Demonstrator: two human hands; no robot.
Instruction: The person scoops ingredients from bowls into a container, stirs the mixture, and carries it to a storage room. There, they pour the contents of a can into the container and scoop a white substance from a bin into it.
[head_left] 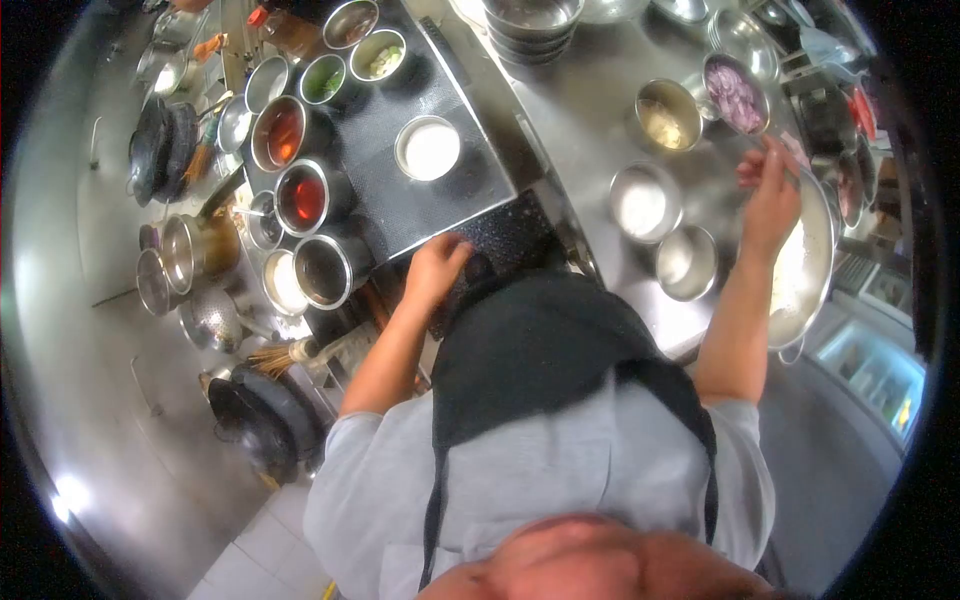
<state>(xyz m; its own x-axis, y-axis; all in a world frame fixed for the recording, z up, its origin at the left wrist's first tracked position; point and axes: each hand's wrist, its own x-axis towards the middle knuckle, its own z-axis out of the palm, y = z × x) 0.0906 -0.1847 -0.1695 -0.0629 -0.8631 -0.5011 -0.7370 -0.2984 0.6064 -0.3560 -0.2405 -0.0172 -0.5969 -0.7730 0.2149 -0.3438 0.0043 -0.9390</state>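
Observation:
My right hand (772, 205) is over the rim of a large metal bowl (818, 240) that holds pale, floury stuff. Its fingers are bent together, and whatever they might hold is too small to make out. Just beyond the fingertips stands a bowl of sliced purple onion (735, 95). To the left of this hand are a cup of white powder (642, 203) and another small metal cup (686, 262). My left hand (437, 268) is loosely curled at the front edge of the black, steel-rimmed stovetop counter (400, 190), with nothing visible in it.
A white-filled bowl (428, 148) sits on the black counter. Along its left side stand several metal pots, including red liquid (302, 200), dark liquid (325, 270) and chopped greens (323, 80). A pot with yellowish contents (665, 120) and stacked bowls (532, 30) occupy the steel table.

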